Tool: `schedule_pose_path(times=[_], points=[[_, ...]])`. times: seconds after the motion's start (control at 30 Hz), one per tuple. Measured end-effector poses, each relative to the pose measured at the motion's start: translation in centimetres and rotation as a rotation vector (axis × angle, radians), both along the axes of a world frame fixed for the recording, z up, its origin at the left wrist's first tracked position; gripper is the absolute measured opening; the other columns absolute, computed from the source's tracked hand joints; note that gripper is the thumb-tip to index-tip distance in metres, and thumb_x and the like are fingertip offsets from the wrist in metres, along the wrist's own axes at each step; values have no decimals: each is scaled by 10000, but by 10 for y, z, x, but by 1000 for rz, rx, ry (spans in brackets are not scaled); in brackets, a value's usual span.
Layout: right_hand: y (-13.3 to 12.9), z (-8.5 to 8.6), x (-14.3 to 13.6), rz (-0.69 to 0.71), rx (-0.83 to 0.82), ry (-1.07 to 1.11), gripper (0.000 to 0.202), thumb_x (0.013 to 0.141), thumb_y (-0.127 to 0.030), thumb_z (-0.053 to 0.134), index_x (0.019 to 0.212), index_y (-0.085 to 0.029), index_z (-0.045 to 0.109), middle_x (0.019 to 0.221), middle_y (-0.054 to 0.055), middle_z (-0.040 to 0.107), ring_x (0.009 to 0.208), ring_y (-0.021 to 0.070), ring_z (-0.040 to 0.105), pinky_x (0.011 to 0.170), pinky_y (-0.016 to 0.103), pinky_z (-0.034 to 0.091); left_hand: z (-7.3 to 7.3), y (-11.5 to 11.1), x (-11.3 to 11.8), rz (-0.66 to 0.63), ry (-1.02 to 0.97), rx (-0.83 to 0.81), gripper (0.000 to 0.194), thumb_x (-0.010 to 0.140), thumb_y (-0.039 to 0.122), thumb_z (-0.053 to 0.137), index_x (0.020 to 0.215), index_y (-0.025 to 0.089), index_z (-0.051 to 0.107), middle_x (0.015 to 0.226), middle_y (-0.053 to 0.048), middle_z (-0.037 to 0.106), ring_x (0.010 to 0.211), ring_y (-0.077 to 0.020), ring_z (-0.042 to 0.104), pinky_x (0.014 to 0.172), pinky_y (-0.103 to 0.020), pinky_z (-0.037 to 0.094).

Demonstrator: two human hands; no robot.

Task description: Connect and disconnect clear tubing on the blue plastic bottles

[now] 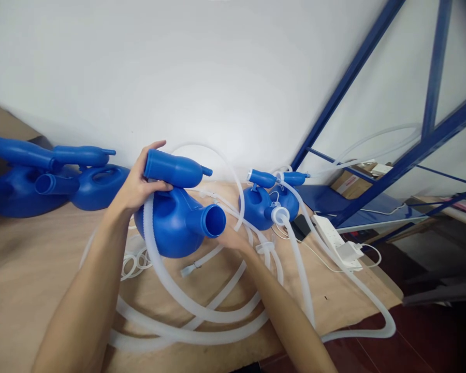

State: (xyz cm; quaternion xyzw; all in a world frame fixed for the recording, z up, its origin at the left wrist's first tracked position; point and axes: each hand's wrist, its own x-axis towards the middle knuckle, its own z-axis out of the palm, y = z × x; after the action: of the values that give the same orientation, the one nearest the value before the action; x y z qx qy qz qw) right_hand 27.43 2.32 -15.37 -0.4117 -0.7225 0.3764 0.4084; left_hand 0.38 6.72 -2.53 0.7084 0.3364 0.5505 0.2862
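A blue plastic jug (174,223) with a wide round spout faces right over the table. Lying across its top is a blue bottle-shaped piece (174,168) with a narrow nozzle at its right end. My left hand (137,184) is closed around that piece's left end, thumb below and index finger stretched above. Behind the spout is my right hand (232,234), its fingers hidden, so its grip cannot be told. A translucent ribbed hose (159,264) runs down in front of the jug from beside my left hand and curves across the table.
Several similar blue jugs (97,189) stand at left. Two more jugs (256,207) with hoses stand at right, near a white power strip (336,241). Coiled thin tubing (134,264) lies on the brown tabletop (34,264). A blue metal rack (349,67) rises at right.
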Motion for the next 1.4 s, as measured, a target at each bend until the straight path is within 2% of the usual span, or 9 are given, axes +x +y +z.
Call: schedule_pose_path(times=[0.3, 0.5, 0.6, 0.7, 0.87, 1.03, 1.13, 1.27, 1.4], points=[[7, 5, 8, -93, -94, 188, 583, 1056, -634, 346, 1219, -248, 752, 1095, 77, 793, 1048, 255, 735, 945, 424, 604, -8, 6, 5, -39, -114, -151, 987, 634, 297, 877, 1539, 287, 483, 934, 5, 627, 833, -210, 613, 719, -314, 508], [5, -11, 5, -86, -22, 22, 372, 1017, -499, 558, 1233, -259, 742, 1195, 64, 755, 1134, 257, 684, 1059, 438, 538, -12, 10, 8, -40, -157, -203, 965, 619, 287, 871, 1513, 274, 508, 953, -2, 658, 862, -226, 644, 749, -338, 539], [2, -17, 6, 26, -29, -162, 331, 977, -397, 647, 1252, -235, 732, 1051, 56, 762, 949, 228, 706, 954, 425, 574, -13, 15, 0, -29, -247, -255, 966, 600, 280, 883, 1493, 273, 516, 960, -8, 692, 893, -267, 677, 786, -386, 567], [-4, -15, 6, 148, 41, -234, 261, 962, -369, 689, 1177, -239, 759, 1101, 67, 743, 1009, 228, 700, 925, 392, 577, -15, 20, -9, -19, -295, -278, 931, 600, 263, 878, 1460, 320, 526, 968, 1, 713, 900, -301, 708, 789, -436, 595], [-11, -8, 1, 161, 123, -199, 381, 839, -427, 844, 1156, -229, 771, 1325, 115, 662, 1250, 275, 634, 1136, 457, 485, -15, 20, -11, -14, -270, -288, 921, 594, 285, 884, 1440, 332, 522, 950, 5, 711, 895, -296, 718, 761, -428, 617], [-5, -10, 4, 51, 39, 11, 293, 933, -357, 680, 1172, -211, 768, 1231, 104, 705, 1108, 232, 689, 985, 408, 570, -12, 15, 1, -37, -248, -305, 974, 580, 310, 884, 1471, 287, 489, 922, 10, 701, 901, -291, 710, 772, -416, 609], [-3, -11, 9, 96, 4, 106, 658, 843, -414, 796, 1458, -274, 605, 1395, 106, 660, 1234, 254, 663, 1042, 427, 561, -11, 12, 7, -50, -234, -317, 977, 596, 284, 857, 1493, 275, 469, 958, 3, 708, 886, -279, 699, 770, -407, 591], [-11, -9, 6, 164, 56, 171, 1505, 528, -497, 1017, 1700, -330, 88, 1728, 161, 290, 1560, 341, 389, 1219, 518, 436, -14, 10, 17, -31, -243, -318, 933, 614, 283, 830, 1485, 284, 494, 995, 2, 695, 906, -255, 688, 775, -369, 572], [-25, -3, -6, 65, 91, 100, 1519, 430, -572, 1029, 1680, -271, 220, 1664, 166, 408, 1555, 384, 393, 1274, 548, 364, -19, 9, 30, 1, -150, -277, 945, 579, 275, 843, 1471, 260, 533, 1011, -7, 667, 932, -251, 670, 768, -340, 567]])
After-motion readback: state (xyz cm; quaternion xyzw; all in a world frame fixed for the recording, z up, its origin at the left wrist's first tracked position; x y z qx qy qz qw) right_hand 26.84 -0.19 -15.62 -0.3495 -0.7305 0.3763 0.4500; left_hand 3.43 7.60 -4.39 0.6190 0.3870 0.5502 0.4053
